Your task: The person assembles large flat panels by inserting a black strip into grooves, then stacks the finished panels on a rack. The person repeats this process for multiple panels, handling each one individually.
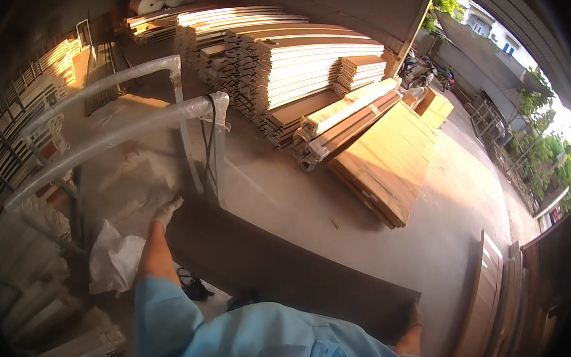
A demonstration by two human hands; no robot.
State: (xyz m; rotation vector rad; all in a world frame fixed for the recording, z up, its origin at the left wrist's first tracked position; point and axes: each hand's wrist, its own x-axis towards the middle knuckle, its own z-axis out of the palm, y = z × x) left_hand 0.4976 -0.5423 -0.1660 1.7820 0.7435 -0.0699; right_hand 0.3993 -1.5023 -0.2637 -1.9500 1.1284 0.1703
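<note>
Nearest the camera, blue shirt (258, 342) across the bottom of the view, with long dark board (286, 266) stretched crosswise just in front of it, over concrete floor (280, 192). Left hand (166, 212) at the board's left end, fingers seemingly clamped on its edge. Right hand (412, 321) at the opposite end, low on the right, with fingers mostly hidden; cannot tell how far closed. Cannot tell either, from this angle, about any contact between the board and plastic-wrapped metal frame (166, 114) beyond its left end. Judging by the two-ended hold, probably at the handling or carrying step, not yet at setting down. For the next move, likely best to keep both ends supported, turn slowly and steer the left corner clear of the frame. Worth minding, too: crumpled white sheet (114, 256) left of the board, and leaning panels (488, 283) to the right. Farther ahead, flat cartons (391, 163) beside stacked boards (323, 61).
</note>
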